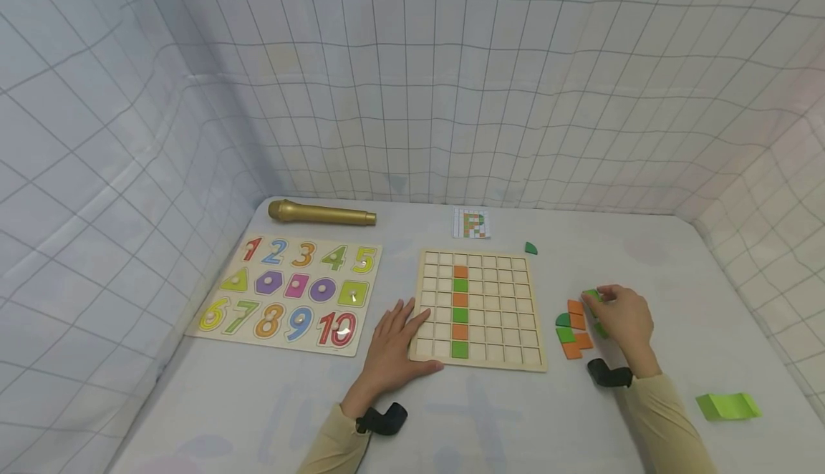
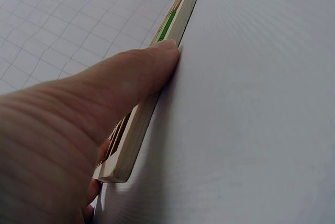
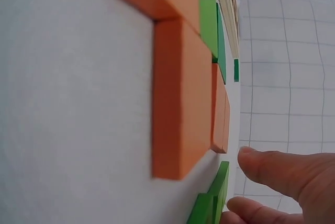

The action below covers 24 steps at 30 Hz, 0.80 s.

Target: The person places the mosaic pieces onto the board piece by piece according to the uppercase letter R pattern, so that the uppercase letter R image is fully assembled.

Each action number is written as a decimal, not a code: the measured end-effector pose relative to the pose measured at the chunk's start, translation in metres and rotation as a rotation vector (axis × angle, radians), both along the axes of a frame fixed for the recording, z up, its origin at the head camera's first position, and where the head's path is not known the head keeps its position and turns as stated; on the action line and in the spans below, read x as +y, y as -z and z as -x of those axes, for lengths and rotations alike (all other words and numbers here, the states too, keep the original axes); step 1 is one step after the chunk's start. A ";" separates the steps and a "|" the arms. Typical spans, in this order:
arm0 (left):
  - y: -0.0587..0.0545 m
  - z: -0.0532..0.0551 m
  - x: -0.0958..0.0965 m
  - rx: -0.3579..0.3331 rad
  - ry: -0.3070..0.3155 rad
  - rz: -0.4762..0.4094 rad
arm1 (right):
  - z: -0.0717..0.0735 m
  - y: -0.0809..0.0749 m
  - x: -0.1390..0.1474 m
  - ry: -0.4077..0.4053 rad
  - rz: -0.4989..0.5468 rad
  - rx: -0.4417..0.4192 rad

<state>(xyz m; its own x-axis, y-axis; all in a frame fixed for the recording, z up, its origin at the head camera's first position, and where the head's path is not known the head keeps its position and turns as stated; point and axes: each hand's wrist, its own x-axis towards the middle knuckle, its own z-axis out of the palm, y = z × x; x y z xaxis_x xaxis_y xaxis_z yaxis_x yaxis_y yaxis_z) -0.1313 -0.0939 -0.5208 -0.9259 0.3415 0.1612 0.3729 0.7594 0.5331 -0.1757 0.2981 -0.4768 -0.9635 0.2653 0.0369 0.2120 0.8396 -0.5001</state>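
My left hand [image 1: 392, 352] lies at the near left corner of a wooden grid board [image 1: 499, 313], fingers spread over its left side. Its thumb [image 2: 157, 62] presses along the near edge. Orange and green square tiles alternate down one column of the board. To the right, my right hand [image 1: 625, 316] reaches over a green tile [image 1: 594, 293], with thumb and fingers around it. In the right wrist view the thumb [image 3: 254, 161] stands apart from the green tiles [image 3: 222, 182], and a fingertip is right beside them. Several orange tiles [image 1: 576, 321] lie left of this hand.
A number and shape puzzle board [image 1: 370, 302] lies on the left, below a gold toy microphone [image 1: 325, 213]. Behind the grid board are a small pattern card [image 1: 472, 223] and a dark green quarter-circle tile [image 1: 531, 248]. A lime green block [image 1: 728, 407] sits at the near right.
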 end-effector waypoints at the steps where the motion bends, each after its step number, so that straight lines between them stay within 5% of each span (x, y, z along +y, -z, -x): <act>1: 0.000 0.000 0.000 -0.001 0.000 0.000 | 0.000 0.000 0.000 -0.002 -0.002 -0.004; 24: 0.000 0.000 0.000 -0.007 -0.003 0.010 | 0.015 0.001 0.009 -0.042 0.042 -0.096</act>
